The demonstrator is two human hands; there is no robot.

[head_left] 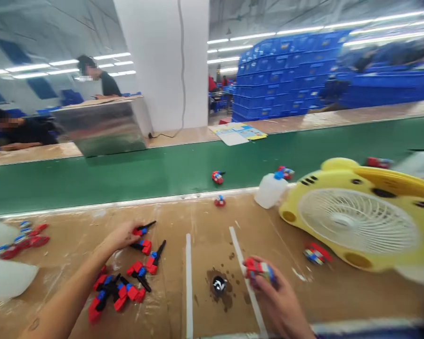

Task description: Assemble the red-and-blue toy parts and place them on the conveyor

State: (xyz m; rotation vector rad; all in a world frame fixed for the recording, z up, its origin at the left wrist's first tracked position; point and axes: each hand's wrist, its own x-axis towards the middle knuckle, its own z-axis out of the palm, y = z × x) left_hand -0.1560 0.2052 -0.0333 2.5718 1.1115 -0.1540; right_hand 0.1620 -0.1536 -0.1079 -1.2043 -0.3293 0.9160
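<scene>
Black cup (219, 285), whitish inside, right hand (278, 294) gripping red toy (255, 267), left hand (124, 234) on black-red piece (140, 231), grip unclear

The toy (257, 269) I hold: red and blue, perhaps whitish where blurred. My loose toy parts (134, 267): red, blue, black. Conveyor belt (162, 165): plain green. Bear-faced fan (330, 249): yellow, dark-striped. Stacked crates (279, 80): blue.

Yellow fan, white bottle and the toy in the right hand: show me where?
Yellow fan (356, 220): head view, on its white grille.
White bottle (269, 192): head view, on its body.
Toy (257, 267) in the right hand (281, 294): head view, on its red part.
</scene>
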